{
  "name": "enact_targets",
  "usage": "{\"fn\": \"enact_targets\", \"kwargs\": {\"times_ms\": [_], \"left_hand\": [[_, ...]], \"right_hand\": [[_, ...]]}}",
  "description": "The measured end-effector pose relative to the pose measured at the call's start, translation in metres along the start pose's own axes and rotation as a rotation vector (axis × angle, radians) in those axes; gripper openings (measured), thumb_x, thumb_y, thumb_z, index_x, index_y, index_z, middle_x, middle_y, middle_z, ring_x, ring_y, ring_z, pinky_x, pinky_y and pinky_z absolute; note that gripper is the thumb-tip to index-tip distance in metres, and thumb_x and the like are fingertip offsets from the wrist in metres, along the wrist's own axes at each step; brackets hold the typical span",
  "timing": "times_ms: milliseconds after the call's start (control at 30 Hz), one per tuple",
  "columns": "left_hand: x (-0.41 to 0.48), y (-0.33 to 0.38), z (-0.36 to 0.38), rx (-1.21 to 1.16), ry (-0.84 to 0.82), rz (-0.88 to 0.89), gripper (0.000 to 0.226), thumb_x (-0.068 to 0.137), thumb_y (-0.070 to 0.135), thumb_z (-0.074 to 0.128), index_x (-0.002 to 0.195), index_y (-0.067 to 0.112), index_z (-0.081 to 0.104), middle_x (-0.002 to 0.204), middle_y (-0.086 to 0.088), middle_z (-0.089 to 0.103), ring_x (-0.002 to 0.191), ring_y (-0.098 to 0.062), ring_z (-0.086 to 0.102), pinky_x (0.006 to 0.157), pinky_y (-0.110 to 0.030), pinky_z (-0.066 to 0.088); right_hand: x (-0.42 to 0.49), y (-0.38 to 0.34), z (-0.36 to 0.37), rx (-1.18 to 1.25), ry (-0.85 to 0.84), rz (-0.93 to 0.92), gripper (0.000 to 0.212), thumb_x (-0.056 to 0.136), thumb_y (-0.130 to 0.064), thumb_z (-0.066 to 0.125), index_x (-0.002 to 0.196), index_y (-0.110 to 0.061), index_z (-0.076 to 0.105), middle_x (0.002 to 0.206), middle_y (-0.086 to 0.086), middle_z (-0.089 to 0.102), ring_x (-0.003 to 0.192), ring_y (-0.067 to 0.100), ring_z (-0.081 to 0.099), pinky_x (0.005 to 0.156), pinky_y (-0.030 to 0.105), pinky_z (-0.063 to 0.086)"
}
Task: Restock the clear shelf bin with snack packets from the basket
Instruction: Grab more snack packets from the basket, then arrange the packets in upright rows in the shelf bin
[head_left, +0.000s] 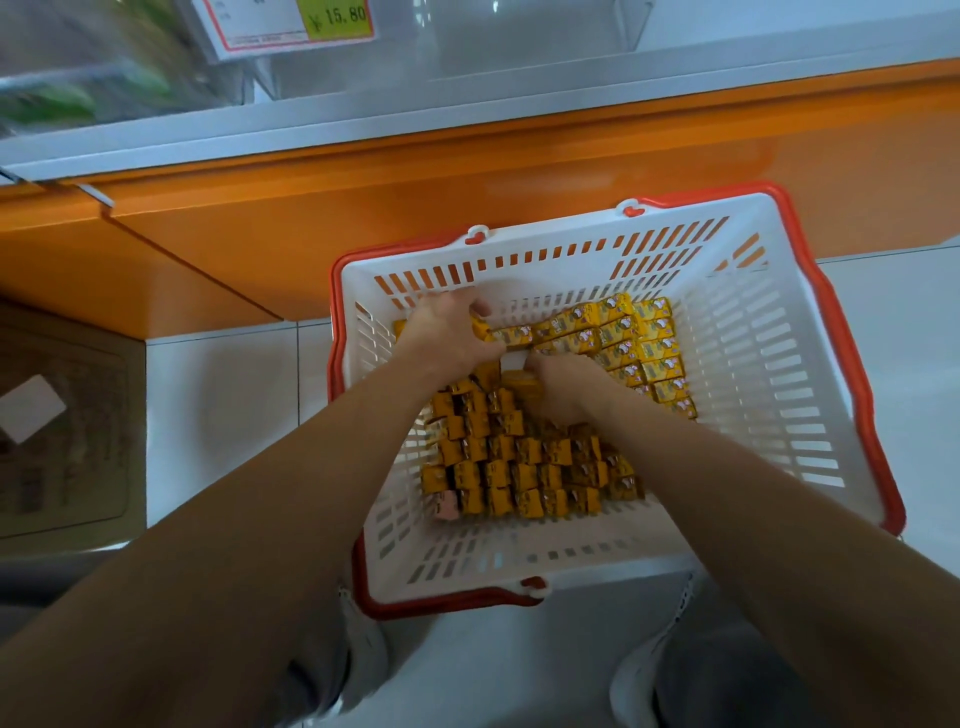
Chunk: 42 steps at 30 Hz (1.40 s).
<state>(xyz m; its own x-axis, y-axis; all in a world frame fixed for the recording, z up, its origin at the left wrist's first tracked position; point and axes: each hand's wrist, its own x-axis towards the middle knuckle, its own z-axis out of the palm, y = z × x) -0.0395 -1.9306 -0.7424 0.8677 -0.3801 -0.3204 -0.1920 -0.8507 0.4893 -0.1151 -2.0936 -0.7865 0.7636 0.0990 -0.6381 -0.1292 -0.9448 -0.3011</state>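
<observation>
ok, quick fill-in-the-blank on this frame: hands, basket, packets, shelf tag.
1. The left hand and right hand both reach into the white slotted plastic ____.
2. The small snack packets lying in it are ____ in colour.
3. The white, red-bordered price tag by the clear plastic shelf bin reads ____.
4. That red-rimmed container stands on the white tiled ____.

Missing words: basket; yellow; 15.80; floor.
</observation>
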Motion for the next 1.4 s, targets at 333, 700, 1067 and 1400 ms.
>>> {"fn": "enact_targets", "kwargs": {"times_ms": [333,700,1067,1400], "left_hand": [[-0.026,0.020,-0.057,-0.081,-0.036,-0.009,0.052,0.075,0.042,0.087,0.119,0.025,0.065,0.123,0.001,0.068,0.094,-0.013,0.066,0.061,-0.017,0.054],[-0.116,0.103,-0.197,-0.801,-0.009,0.017,0.059,0.078,0.020,0.088,0.129,0.014,0.057,0.108,-0.011,0.076,0.086,-0.020,0.073,0.072,-0.035,0.062],[-0.155,0.152,-0.201,-1.187,0.505,-0.151,0.069,0.072,0.058,0.071,0.123,0.012,0.067,0.106,-0.003,0.074,0.097,-0.020,0.071,0.089,-0.038,0.057],[-0.141,0.146,-0.209,-1.311,0.273,-0.169,0.046,0.079,0.010,0.081,0.122,0.017,0.064,0.094,-0.011,0.077,0.083,-0.031,0.077,0.067,-0.045,0.064]], "right_hand": [[-0.049,0.007,-0.068,0.341,0.016,0.085,0.017,0.086,-0.030,0.075,0.089,-0.027,0.058,0.086,-0.009,0.059,0.079,0.017,0.061,0.055,0.025,0.040],[-0.219,-0.066,-0.161,1.216,0.432,-0.046,0.021,0.084,-0.021,0.078,0.102,-0.026,0.069,0.087,-0.011,0.074,0.077,0.002,0.070,0.058,0.020,0.051],[-0.240,-0.145,-0.157,1.432,0.656,-0.266,0.027,0.086,-0.028,0.072,0.112,-0.033,0.067,0.104,-0.001,0.074,0.098,0.022,0.071,0.085,0.045,0.058],[-0.221,-0.138,-0.175,1.595,0.513,-0.243,0.033,0.079,-0.033,0.075,0.109,-0.020,0.072,0.102,0.008,0.075,0.103,0.030,0.069,0.099,0.063,0.045]]}}
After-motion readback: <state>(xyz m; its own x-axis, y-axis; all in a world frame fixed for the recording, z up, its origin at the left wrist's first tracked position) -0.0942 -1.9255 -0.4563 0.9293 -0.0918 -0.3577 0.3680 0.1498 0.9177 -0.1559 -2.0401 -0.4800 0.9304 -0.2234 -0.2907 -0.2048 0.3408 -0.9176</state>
